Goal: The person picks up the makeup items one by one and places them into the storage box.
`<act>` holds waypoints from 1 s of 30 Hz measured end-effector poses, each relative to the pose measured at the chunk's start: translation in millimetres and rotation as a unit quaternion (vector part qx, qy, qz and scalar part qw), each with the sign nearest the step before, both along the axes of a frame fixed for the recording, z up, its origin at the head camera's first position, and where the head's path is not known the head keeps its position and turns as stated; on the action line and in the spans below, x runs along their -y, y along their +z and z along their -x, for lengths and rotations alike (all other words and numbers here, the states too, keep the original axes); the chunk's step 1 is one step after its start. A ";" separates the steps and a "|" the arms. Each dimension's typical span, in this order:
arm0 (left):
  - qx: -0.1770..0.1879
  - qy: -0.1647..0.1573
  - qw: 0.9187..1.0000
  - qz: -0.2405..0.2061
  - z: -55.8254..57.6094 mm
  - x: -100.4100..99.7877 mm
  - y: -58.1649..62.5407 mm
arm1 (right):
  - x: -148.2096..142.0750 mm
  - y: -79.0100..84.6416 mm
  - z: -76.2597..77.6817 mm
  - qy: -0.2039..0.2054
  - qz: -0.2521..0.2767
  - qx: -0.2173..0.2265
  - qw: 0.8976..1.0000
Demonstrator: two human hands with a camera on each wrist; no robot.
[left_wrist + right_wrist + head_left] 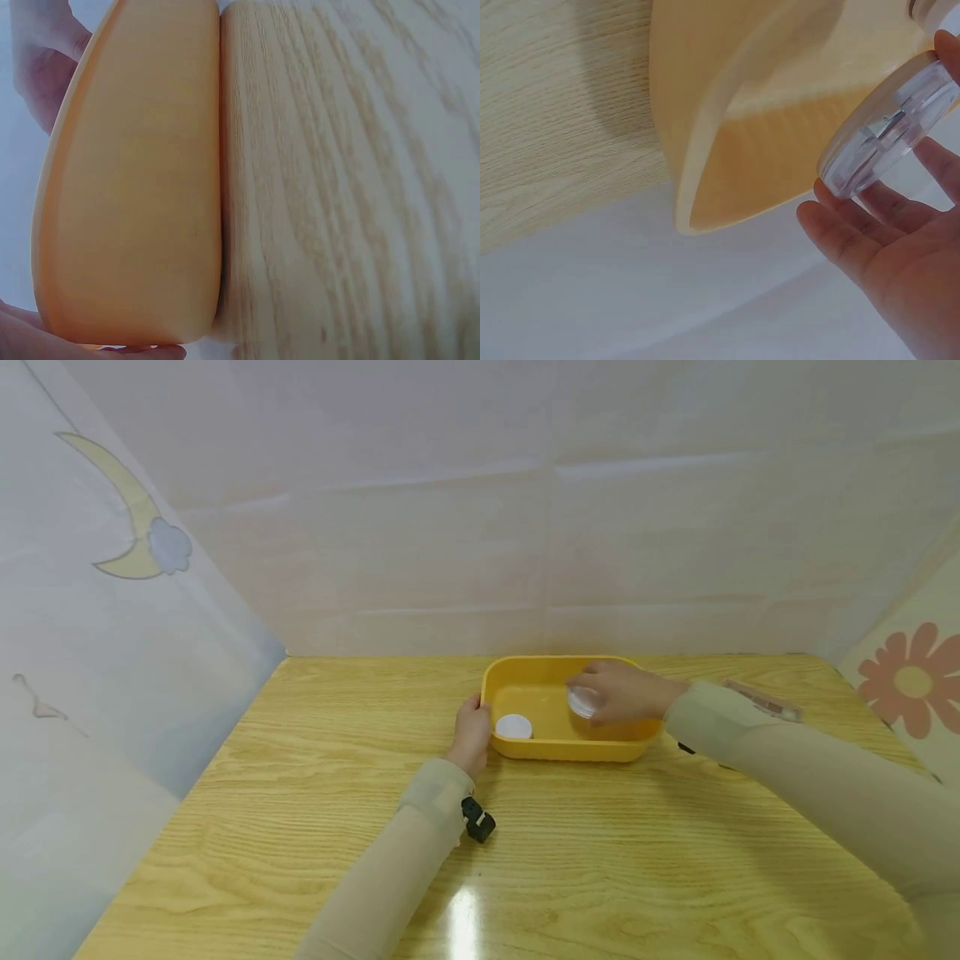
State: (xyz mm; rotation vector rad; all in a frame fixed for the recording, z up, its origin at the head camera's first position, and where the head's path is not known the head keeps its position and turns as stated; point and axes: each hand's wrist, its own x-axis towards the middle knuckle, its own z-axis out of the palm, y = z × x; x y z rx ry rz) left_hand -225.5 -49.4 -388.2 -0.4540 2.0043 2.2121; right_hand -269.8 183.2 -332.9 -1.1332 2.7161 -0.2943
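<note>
A yellow plastic bin point(573, 750) stands on the wooden table. My left hand point(472, 732) grips its left end by the wall; in the left wrist view the fingers point(142, 351) lie against that wall. Above the bin's inside, my right hand point(626, 692) holds a round, flat, clear plastic case point(889, 127) by its edge, between thumb and fingertips. The case is tilted, and something shiny shows inside it. A white round piece point(513, 727) lies in the bin's near left corner. My right hand hides part of the bin's right side.
To the right of the bin, partly behind my right sleeve, lies a long pinkish packet point(763, 701). A pale sheet wall point(420, 568) rises along the table's back edge. Wooden table surface point(315, 785) extends to the left and front.
</note>
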 end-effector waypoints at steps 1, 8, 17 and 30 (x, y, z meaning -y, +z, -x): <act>0.000 0.000 1.000 0.000 0.0 0.0 -0.2 | 0.4 -0.3 0.8 0.003 -0.001 -0.001 1.000; -0.003 0.000 1.000 0.001 -0.2 -0.2 -0.5 | 1.2 1.2 7.6 0.000 -0.002 0.034 0.999; -0.003 0.003 1.000 0.005 0.7 0.3 0.6 | 3.5 0.6 19.3 0.019 0.012 0.034 0.999; -0.008 -0.001 1.000 -0.005 -0.1 0.5 -0.3 | 11.3 -14.1 32.8 0.069 -0.003 0.028 0.997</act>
